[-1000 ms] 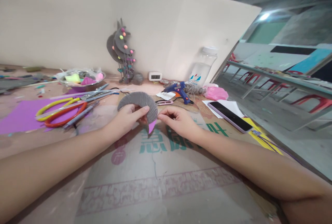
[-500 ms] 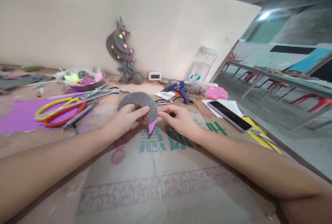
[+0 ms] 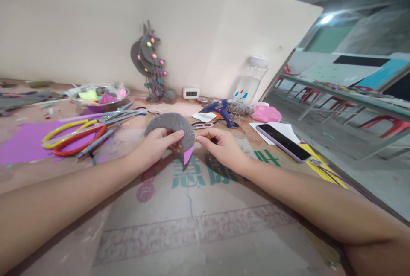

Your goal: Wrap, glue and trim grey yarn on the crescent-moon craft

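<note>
A crescent point(image 3: 171, 123) wound with grey yarn is upright over the cardboard, its bare purple tip point(image 3: 188, 155) pointing down. My left hand point(image 3: 160, 141) is closed on it, thumb across the front and the other fingers mostly hidden behind. Just right of the crescent's edge, my right hand point(image 3: 221, 146) pinches thumb and forefinger together, apparently on the grey yarn; the strand itself barely shows. Beyond the hands, a blue glue gun point(image 3: 221, 109) and small pink-handled snips point(image 3: 203, 126) lie on the table.
Scissors point(image 3: 75, 137) lie on a purple sheet point(image 3: 22, 139) at left, with a metal bowl point(image 3: 107, 102) behind. A finished-looking moon ornament point(image 3: 149, 58), timer point(image 3: 191, 93) and water bottle point(image 3: 251, 82) stand at the back. A phone point(image 3: 283, 141) rests at right. Printed cardboard point(image 3: 192, 242) lies in front.
</note>
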### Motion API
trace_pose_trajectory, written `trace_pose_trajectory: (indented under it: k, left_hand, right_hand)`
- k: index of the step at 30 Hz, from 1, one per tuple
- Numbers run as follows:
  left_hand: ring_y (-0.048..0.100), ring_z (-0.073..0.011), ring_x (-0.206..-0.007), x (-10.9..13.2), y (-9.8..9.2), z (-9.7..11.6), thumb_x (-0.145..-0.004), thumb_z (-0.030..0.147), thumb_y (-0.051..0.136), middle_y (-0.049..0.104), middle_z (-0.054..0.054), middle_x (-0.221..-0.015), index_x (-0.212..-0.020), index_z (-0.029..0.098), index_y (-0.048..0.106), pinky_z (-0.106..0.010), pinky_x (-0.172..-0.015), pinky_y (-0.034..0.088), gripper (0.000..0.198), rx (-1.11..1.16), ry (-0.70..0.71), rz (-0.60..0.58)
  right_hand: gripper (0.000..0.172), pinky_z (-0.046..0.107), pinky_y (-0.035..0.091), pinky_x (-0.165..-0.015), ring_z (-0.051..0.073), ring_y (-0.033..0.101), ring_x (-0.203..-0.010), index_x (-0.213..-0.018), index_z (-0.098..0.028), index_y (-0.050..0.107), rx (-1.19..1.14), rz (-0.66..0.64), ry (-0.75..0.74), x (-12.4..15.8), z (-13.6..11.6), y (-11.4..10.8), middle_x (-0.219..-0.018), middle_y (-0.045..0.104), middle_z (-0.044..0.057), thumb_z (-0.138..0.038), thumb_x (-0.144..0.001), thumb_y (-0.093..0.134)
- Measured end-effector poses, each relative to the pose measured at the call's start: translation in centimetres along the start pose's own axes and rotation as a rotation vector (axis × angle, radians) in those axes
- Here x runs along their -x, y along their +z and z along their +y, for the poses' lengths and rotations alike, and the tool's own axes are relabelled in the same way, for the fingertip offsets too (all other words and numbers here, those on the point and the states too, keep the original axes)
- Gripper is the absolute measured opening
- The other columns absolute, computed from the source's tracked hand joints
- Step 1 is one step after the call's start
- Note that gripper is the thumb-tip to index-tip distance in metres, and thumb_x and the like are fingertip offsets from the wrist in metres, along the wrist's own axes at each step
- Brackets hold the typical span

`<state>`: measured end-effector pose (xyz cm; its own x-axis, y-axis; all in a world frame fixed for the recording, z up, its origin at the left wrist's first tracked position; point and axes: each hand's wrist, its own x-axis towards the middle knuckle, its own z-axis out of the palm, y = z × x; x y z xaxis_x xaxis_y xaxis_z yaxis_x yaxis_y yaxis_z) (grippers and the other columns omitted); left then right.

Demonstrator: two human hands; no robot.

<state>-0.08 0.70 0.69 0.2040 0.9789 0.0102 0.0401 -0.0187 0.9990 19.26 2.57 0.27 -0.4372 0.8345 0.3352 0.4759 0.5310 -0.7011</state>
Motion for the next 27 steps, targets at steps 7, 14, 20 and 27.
trace_pose_trajectory:
  k: [7, 14, 20, 27]
  left_hand:
    - [0.055, -0.0135, -0.058, -0.05, -0.09, -0.1, -0.076, 0.036, 0.06, 0.061, -0.003, -0.06, -0.063, 0.013, 0.061, -0.025, -0.058, 0.043, 0.027, 0.01, 0.011, -0.006]
    - [0.056, -0.0142, -0.059, -0.08, -0.12, -0.23, -0.077, 0.037, 0.059, 0.061, -0.003, -0.061, -0.061, 0.015, 0.061, -0.025, -0.058, 0.045, 0.027, -0.018, 0.011, 0.006]
    - [0.055, -0.0145, -0.058, -0.23, -0.18, -0.08, -0.077, 0.038, 0.059, 0.061, -0.002, -0.058, -0.059, 0.016, 0.061, -0.025, -0.059, 0.045, 0.028, -0.191, 0.071, 0.01]
    - [0.055, -0.0136, -0.055, -0.13, -0.28, -0.13, -0.078, 0.038, 0.059, 0.062, -0.001, -0.059, -0.06, 0.016, 0.06, -0.023, -0.056, 0.044, 0.028, -0.293, 0.106, 0.0]
  right_hand:
    - [0.023, 0.024, 0.042, -0.065, 0.013, 0.056, -0.071, -0.082, -0.017, 0.064, 0.014, 0.022, -0.01, 0.1, 0.03, 0.05, -0.079, 0.065, 0.002, -0.036, -0.086, 0.051]
    - [0.023, 0.025, 0.043, -0.071, 0.014, 0.058, -0.077, -0.083, -0.017, 0.064, 0.004, 0.004, -0.021, -0.02, -0.17, -0.12, -0.083, 0.066, 0.002, -0.033, -0.088, 0.049]
    - [0.029, 0.026, 0.042, -0.073, 0.014, 0.056, -0.078, -0.084, -0.017, 0.065, 0.012, 0.025, -0.083, -0.38, -0.06, -0.49, -0.079, 0.062, 0.002, -0.032, -0.091, 0.041]
    - [0.021, 0.027, 0.043, -0.073, 0.015, 0.056, -0.079, -0.085, -0.017, 0.064, 0.002, -0.053, -0.072, -0.17, 0.01, -0.26, -0.085, 0.063, 0.004, -0.032, -0.087, 0.049]
